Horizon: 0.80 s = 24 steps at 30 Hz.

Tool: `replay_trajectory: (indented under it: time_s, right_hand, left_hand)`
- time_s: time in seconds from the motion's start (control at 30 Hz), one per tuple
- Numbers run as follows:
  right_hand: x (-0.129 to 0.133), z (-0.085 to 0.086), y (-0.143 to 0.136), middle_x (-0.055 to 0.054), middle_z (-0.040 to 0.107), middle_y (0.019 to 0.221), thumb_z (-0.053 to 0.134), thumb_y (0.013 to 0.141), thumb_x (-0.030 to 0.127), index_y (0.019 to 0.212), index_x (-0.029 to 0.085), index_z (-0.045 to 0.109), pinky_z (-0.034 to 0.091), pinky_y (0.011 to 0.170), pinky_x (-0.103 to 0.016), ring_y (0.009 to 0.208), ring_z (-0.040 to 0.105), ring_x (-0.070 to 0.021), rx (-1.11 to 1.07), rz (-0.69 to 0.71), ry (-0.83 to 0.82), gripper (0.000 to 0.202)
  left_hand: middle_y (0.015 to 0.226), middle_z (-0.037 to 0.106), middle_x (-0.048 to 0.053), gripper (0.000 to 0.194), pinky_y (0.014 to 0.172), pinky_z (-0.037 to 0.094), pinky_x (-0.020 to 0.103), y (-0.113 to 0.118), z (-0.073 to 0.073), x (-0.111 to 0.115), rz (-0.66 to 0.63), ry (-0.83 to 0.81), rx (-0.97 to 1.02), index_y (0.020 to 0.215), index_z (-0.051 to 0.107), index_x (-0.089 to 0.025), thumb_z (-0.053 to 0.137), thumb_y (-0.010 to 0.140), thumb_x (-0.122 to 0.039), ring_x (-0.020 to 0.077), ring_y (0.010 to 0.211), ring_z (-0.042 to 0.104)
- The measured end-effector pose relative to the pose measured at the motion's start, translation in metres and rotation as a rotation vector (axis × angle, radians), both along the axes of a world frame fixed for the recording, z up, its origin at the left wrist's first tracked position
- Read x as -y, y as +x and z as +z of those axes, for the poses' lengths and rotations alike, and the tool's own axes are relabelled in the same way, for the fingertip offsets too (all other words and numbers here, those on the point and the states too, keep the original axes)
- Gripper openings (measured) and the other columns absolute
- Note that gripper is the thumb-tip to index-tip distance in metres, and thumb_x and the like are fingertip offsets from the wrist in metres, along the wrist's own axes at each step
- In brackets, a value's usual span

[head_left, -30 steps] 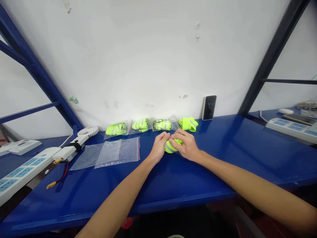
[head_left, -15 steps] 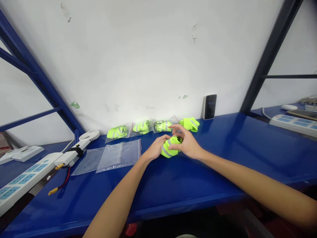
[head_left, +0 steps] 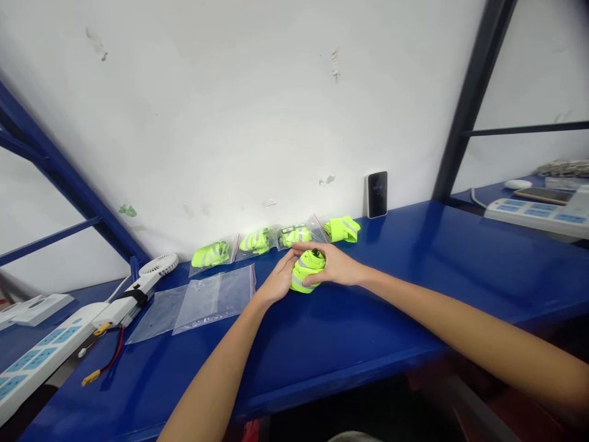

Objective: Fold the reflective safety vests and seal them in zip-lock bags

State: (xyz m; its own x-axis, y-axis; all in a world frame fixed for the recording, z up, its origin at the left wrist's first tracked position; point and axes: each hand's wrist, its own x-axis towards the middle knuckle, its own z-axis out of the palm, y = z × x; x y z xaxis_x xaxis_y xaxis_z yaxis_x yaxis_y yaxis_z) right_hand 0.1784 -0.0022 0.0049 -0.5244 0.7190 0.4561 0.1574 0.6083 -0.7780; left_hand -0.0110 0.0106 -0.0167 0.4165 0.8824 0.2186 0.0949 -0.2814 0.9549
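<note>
Between my two hands is a rolled-up fluorescent yellow reflective vest point(head_left: 307, 270) with silver stripes, resting at the blue table. My left hand point(head_left: 280, 279) presses against its left side. Around its right side and top curls my right hand point(head_left: 335, 264), thumb in front and fingers behind. Behind it, against the wall, lie three similar yellow bundles in clear zip bags: one bagged bundle point(head_left: 210, 254) at left, a second point(head_left: 256, 240) in the middle, a third point(head_left: 295, 236) partly behind my hand. A folded yellow piece point(head_left: 343, 229) without a bag lies to their right.
Flat clear zip bags point(head_left: 215, 298) overlap on the blue table point(head_left: 368, 331) left of my hands. Farther left are a small white fan point(head_left: 159, 264), a cable with yellow connectors point(head_left: 92, 376) and a power strip point(head_left: 48, 350). A black-screened device point(head_left: 377, 194) leans on the wall.
My right hand has closed further around the vest bundle, its fingers now over the top and back. The bundle looks more compact. The whole view has shifted slightly.
</note>
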Motion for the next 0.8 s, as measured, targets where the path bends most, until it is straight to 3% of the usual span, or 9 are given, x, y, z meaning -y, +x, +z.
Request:
replay_trajectory:
  time_s: [0.07, 0.13, 0.3, 0.37, 0.5, 0.57, 0.7, 0.8]
  right_hand:
    - [0.002, 0.0, 0.0, -0.008, 0.064, 0.128, 0.082, 0.066, 0.032, 0.123, 0.023, 0.065, 0.045, 0.102, -0.041, 0.118, 0.061, -0.0293, 0.061, 0.003, 0.102, 0.06]
    - [0.007, -0.001, -0.001, -0.008, 0.069, 0.12, 0.078, 0.07, 0.029, 0.114, 0.022, 0.068, 0.049, 0.095, -0.041, 0.109, 0.065, -0.0287, 0.105, -0.035, 0.262, 0.045]
    - [0.018, -0.013, -0.01, -0.012, 0.069, 0.118, 0.067, 0.07, 0.011, 0.118, 0.018, 0.063, 0.05, 0.09, -0.042, 0.104, 0.065, -0.029, 0.202, -0.067, 0.554, 0.049]
    - [0.02, -0.016, -0.012, -0.012, 0.07, 0.115, 0.064, 0.069, 0.009, 0.115, 0.018, 0.064, 0.051, 0.087, -0.041, 0.101, 0.066, -0.0288, 0.2, -0.079, 0.596, 0.047]
    - [0.02, -0.016, -0.016, -0.008, 0.072, 0.106, 0.066, 0.076, 0.018, 0.11, 0.021, 0.064, 0.052, 0.083, -0.037, 0.094, 0.068, -0.0254, 0.036, -0.188, 0.469, 0.034]
    - [0.018, -0.015, -0.017, -0.006, 0.072, 0.108, 0.068, 0.079, 0.024, 0.112, 0.023, 0.063, 0.052, 0.085, -0.035, 0.096, 0.068, -0.0244, -0.062, -0.26, 0.389, 0.034]
    - [0.009, -0.012, -0.013, -0.005, 0.071, 0.109, 0.071, 0.078, 0.028, 0.11, 0.023, 0.064, 0.049, 0.092, -0.038, 0.101, 0.067, -0.0262, -0.132, -0.368, 0.35, 0.033]
    - [0.003, -0.011, -0.009, -0.005, 0.072, 0.104, 0.073, 0.076, 0.031, 0.101, 0.022, 0.066, 0.047, 0.093, -0.04, 0.1, 0.066, -0.0268, -0.161, -0.422, 0.299, 0.027]
  left_hand:
    - [0.113, 0.064, 0.004, 0.034, 0.096, 0.04, 0.028, 0.001, 0.001, 0.002, 0.035, 0.02, -0.006, 0.113, 0.06, -0.019, 0.049, 0.091, -0.041, 0.0191, 0.107, 0.056]
    - [0.104, 0.065, 0.002, 0.035, 0.09, 0.044, 0.028, 0.003, 0.0, 0.003, 0.076, -0.002, 0.002, 0.112, 0.059, -0.019, 0.05, 0.09, -0.044, 0.0184, 0.1, 0.058]
    - [0.074, 0.064, 0.001, 0.052, 0.072, 0.049, 0.03, 0.006, -0.002, 0.001, 0.156, -0.097, 0.118, 0.114, 0.057, -0.017, 0.034, 0.094, -0.059, 0.0173, 0.071, 0.062]
    - [0.067, 0.063, 0.001, 0.054, 0.071, 0.05, 0.031, 0.005, 0.002, 0.002, 0.228, 0.02, 0.103, 0.11, 0.058, -0.016, 0.027, 0.096, -0.058, 0.0174, 0.066, 0.061]
    - [0.071, 0.062, 0.004, 0.045, 0.076, 0.047, 0.031, -0.003, 0.013, 0.008, 0.453, 0.634, -0.139, 0.082, 0.061, -0.017, 0.028, 0.1, -0.043, 0.0171, 0.071, 0.06]
    - [0.074, 0.062, 0.005, 0.042, 0.078, 0.046, 0.032, -0.007, 0.016, 0.009, 0.465, 0.837, -0.297, 0.079, 0.061, -0.018, 0.03, 0.1, -0.036, 0.0178, 0.074, 0.059]
    - [0.089, 0.066, 0.009, 0.035, 0.085, 0.046, 0.035, -0.023, 0.026, 0.006, 0.362, 0.937, -0.56, 0.093, 0.065, -0.017, 0.033, 0.099, -0.031, 0.0209, 0.088, 0.06]
    - [0.113, 0.066, 0.01, 0.036, 0.1, 0.042, 0.041, -0.057, 0.042, 0.01, 0.208, 0.815, -0.8, 0.115, 0.064, -0.02, 0.039, 0.097, -0.04, 0.0252, 0.112, 0.057]
